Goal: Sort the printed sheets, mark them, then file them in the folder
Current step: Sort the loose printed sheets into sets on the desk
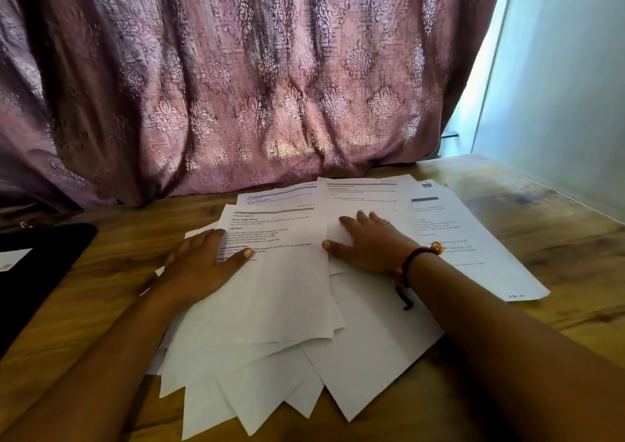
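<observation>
Several white printed sheets (pixel 291 306) lie fanned and overlapping across the middle of the wooden table (pixel 558 238). My left hand (pixel 206 262) rests flat on the left edge of the top sheet, thumb stretched across its text. My right hand (pixel 368 242) lies flat with spread fingers on the sheets to the right; a red and black thread band circles its wrist. One sheet with a dark header (pixel 473 238) sticks out at the right. A black folder (pixel 37 272) lies at the table's left edge, with a bit of white paper showing on it.
A mauve patterned curtain (pixel 253 86) hangs right behind the table and touches its back edge. A pale wall (pixel 558 103) runs along the right side. Bare wood shows at the right and front left.
</observation>
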